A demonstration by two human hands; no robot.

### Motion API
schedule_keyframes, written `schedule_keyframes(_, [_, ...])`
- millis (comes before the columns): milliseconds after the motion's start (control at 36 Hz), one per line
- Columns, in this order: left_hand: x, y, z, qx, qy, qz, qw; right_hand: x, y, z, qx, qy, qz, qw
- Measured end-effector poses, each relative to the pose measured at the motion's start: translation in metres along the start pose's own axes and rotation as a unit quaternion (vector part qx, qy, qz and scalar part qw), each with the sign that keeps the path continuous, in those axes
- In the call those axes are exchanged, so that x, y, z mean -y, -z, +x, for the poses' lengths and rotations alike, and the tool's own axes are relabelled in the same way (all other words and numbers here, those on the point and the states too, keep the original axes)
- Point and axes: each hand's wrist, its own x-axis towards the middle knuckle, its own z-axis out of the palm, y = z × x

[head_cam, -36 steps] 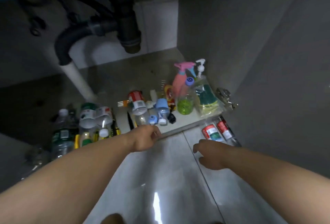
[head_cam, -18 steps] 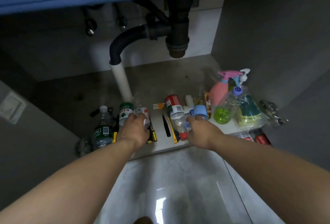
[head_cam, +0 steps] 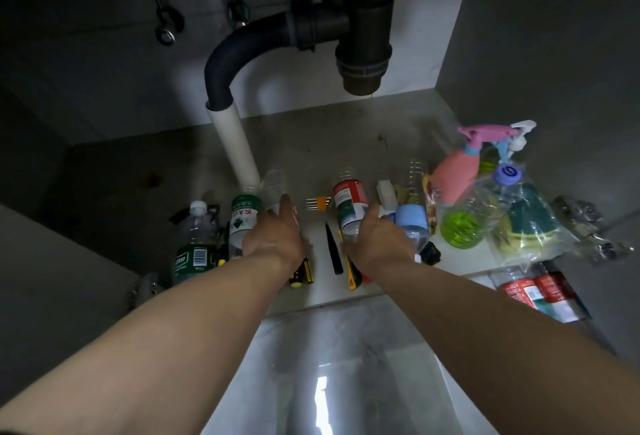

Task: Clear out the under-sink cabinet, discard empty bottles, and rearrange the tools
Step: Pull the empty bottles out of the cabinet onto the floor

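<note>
We have both hands at the front row of the cabinet floor [head_cam: 346, 129]. Our left hand [head_cam: 275, 238] closes on a clear bottle [head_cam: 277, 188] just beside the green-label bottle [head_cam: 242, 219]; our right hand [head_cam: 375, 238] wraps the red-label bottle [head_cam: 349, 206], touching the blue-label bottle [head_cam: 412, 223]. The bottles stand packed together, so lifting one could tip its neighbours onto the screwdriver [head_cam: 301, 275] and the yellow knife [head_cam: 351, 271], or against the pink sprayer [head_cam: 457, 174]. The clear plastic is thin and may slip or buckle under a loose grip. Compared with half a second ago, we have leaned in closer, and both hands have settled more firmly around their bottles.
</note>
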Motion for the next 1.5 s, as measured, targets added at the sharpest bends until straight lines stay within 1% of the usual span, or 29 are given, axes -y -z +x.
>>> schedule_keyframes(111, [0.001, -0.008, 0.003, -0.022, -0.009, -0.002, 1.0, 0.003, -0.001, -0.002, 0.001, 0.002, 0.013, 1.0])
schedule_keyframes(222, [0.004, -0.01, 0.003, -0.029, -0.009, -0.025, 0.999, -0.002, 0.008, -0.009, -0.003, 0.024, 0.084, 0.996])
schedule_keyframes(361, [0.006, -0.012, -0.002, -0.027, -0.009, -0.087, 0.996, -0.021, 0.024, -0.018, 0.016, 0.063, 0.173, 0.983])
schedule_keyframes(444, [0.004, -0.007, -0.012, -0.037, -0.001, -0.126, 0.991, -0.038, 0.035, -0.029, 0.026, 0.089, 0.187, 0.978])
schedule_keyframes(528, [0.002, 0.0, -0.027, -0.065, -0.008, -0.177, 0.982, -0.058, 0.048, -0.046, 0.063, 0.112, 0.18, 0.975])
schedule_keyframes(583, [0.001, 0.004, -0.041, -0.069, -0.021, -0.218, 0.973, -0.074, 0.056, -0.06, 0.091, 0.129, 0.159, 0.975])
schedule_keyframes(639, [-0.003, 0.006, -0.055, -0.056, -0.045, -0.26, 0.963, -0.093, 0.064, -0.076, 0.119, 0.139, 0.125, 0.975])
schedule_keyframes(694, [-0.009, 0.006, -0.069, -0.032, -0.065, -0.297, 0.952, -0.113, 0.07, -0.093, 0.152, 0.133, 0.12, 0.972])
schedule_keyframes(806, [-0.026, 0.004, -0.096, 0.028, -0.106, -0.363, 0.925, -0.157, 0.069, -0.125, 0.239, 0.061, 0.182, 0.952])
schedule_keyframes(861, [-0.033, 0.003, -0.108, 0.064, -0.133, -0.378, 0.914, -0.179, 0.063, -0.136, 0.265, 0.023, 0.182, 0.947])
schedule_keyframes(917, [-0.041, 0.004, -0.12, 0.104, -0.149, -0.38, 0.907, -0.201, 0.057, -0.145, 0.273, -0.01, 0.168, 0.947])
schedule_keyframes(972, [-0.048, 0.003, -0.132, 0.167, -0.154, -0.398, 0.889, -0.221, 0.049, -0.152, 0.27, -0.028, 0.142, 0.952])
schedule_keyframes(1056, [-0.061, -0.005, -0.152, 0.298, -0.144, -0.413, 0.849, -0.245, 0.034, -0.158, 0.248, -0.054, 0.1, 0.962])
schedule_keyframes(1111, [-0.071, -0.016, -0.163, 0.342, -0.149, -0.381, 0.846, -0.256, 0.025, -0.16, 0.223, -0.067, 0.066, 0.97])
schedule_keyframes(1167, [-0.079, -0.03, -0.171, 0.354, -0.142, -0.363, 0.85, -0.263, 0.016, -0.159, 0.2, -0.073, 0.03, 0.977])
schedule_keyframes(1306, [-0.094, -0.075, -0.18, 0.373, -0.098, -0.378, 0.842, -0.271, -0.003, -0.147, 0.157, -0.087, -0.029, 0.983])
schedule_keyframes(1389, [-0.1, -0.101, -0.179, 0.364, -0.077, -0.4, 0.838, -0.275, -0.015, -0.137, 0.13, -0.091, -0.064, 0.985])
schedule_keyframes(1500, [-0.108, -0.128, -0.176, 0.343, -0.069, -0.412, 0.842, -0.277, -0.028, -0.128, 0.076, -0.109, -0.079, 0.988])
